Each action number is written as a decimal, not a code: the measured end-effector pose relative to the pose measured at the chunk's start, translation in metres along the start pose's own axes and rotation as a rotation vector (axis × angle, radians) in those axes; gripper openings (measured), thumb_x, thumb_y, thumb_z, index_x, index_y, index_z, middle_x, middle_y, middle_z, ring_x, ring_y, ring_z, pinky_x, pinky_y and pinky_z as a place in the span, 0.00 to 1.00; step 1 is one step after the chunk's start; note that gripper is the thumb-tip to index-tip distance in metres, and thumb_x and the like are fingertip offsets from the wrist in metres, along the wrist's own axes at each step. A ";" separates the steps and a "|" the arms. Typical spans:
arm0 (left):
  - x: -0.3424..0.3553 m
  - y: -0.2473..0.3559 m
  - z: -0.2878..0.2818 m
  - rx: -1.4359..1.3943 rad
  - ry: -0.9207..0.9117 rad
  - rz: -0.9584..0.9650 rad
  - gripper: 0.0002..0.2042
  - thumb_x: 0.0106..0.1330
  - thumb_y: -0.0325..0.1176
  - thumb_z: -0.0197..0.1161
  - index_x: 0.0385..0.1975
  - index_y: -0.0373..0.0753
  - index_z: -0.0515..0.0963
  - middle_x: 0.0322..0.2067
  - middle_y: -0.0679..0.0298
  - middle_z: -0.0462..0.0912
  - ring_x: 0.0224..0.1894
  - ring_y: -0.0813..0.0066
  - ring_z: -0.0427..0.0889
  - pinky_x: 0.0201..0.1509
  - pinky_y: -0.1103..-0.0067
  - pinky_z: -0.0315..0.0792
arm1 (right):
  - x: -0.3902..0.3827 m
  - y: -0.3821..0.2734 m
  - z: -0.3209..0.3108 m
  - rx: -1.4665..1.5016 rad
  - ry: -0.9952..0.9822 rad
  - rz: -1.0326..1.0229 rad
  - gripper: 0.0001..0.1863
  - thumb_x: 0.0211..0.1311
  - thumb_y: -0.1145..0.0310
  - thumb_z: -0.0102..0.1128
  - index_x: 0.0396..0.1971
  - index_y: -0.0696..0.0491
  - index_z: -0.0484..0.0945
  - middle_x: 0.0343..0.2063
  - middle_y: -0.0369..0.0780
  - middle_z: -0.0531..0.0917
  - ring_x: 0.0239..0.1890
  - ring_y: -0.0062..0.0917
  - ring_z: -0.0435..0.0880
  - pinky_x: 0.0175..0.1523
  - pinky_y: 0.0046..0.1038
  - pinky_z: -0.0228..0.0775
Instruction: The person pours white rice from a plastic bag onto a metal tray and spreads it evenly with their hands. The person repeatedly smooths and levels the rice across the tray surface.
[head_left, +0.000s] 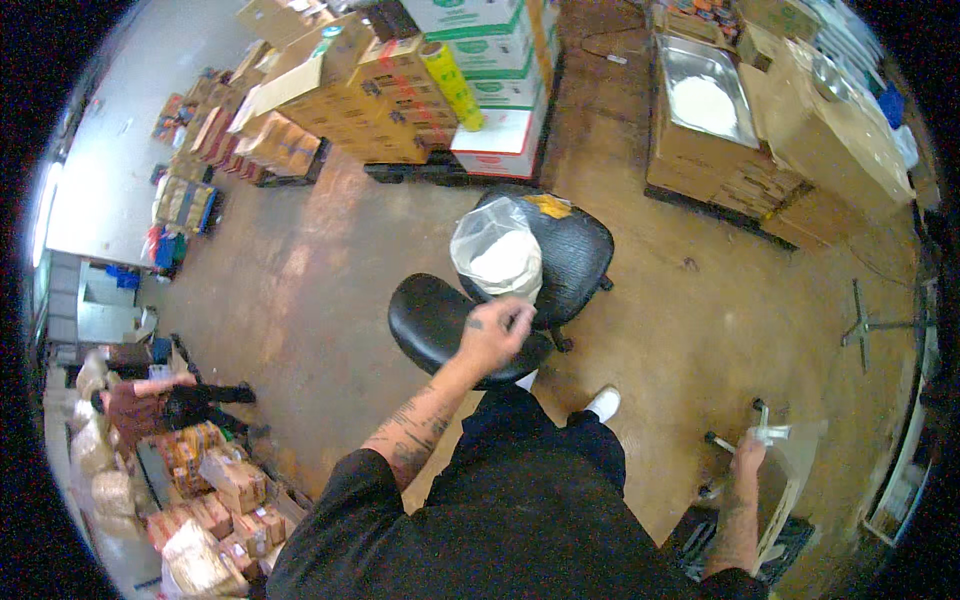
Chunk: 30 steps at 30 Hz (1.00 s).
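Note:
A clear plastic bag [466,243] of white powder [507,264] stands with its mouth open on the seat of a black office chair [575,250]. My left hand [493,333] is at the bag's near side, above the chair's padded backrest [425,315]. Its fingers are curled in, and whether they pinch the plastic cannot be made out. Far to the right, my right hand [748,456] is closed on a small pale, partly see-through object [775,433], blurred, beside a pale board on edge [797,470].
A yellow item [548,205] lies on the chair seat. Stacked cartons [400,100] stand ahead. At the far right, a metal tray [680,60] of white powder rests on boxes. Another person [150,410] is at the left by parcels [235,480]. Chair legs [712,440] stand near my right hand.

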<state>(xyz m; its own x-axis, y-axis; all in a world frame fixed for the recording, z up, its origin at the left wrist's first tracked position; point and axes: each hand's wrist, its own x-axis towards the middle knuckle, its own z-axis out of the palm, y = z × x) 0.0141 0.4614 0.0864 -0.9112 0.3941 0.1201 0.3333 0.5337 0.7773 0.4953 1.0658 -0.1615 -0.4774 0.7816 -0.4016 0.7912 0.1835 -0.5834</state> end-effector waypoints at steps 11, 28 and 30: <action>0.194 -0.137 -0.078 0.726 -0.288 0.061 0.28 0.68 0.58 0.63 0.51 0.36 0.82 0.49 0.51 0.87 0.54 0.47 0.85 0.60 0.57 0.78 | -0.132 -0.624 0.305 -0.259 -0.511 -0.422 0.40 0.65 0.33 0.61 0.36 0.65 0.89 0.37 0.59 0.89 0.43 0.50 0.90 0.54 0.45 0.81; 0.212 -0.193 -0.118 0.495 -0.522 0.436 0.17 0.69 0.44 0.64 0.34 0.33 0.83 0.35 0.43 0.87 0.38 0.41 0.88 0.50 0.54 0.81 | -0.160 -0.621 0.346 -0.502 -0.605 -0.642 0.23 0.71 0.56 0.60 0.30 0.66 0.83 0.34 0.64 0.85 0.37 0.64 0.85 0.46 0.55 0.79; 0.170 -0.192 -0.134 0.510 -0.460 0.483 0.14 0.67 0.42 0.65 0.31 0.36 0.81 0.30 0.46 0.85 0.34 0.43 0.86 0.43 0.55 0.81 | -0.193 -0.615 0.332 -0.526 -0.543 -0.601 0.20 0.71 0.58 0.60 0.31 0.63 0.84 0.33 0.62 0.85 0.36 0.63 0.86 0.44 0.55 0.79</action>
<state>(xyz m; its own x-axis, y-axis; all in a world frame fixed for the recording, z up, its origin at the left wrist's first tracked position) -0.2373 0.3257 0.0405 -0.4879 0.8727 0.0182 0.8307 0.4578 0.3169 -0.0258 0.6036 0.0401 -0.8657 0.1119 -0.4879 0.3639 0.8099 -0.4600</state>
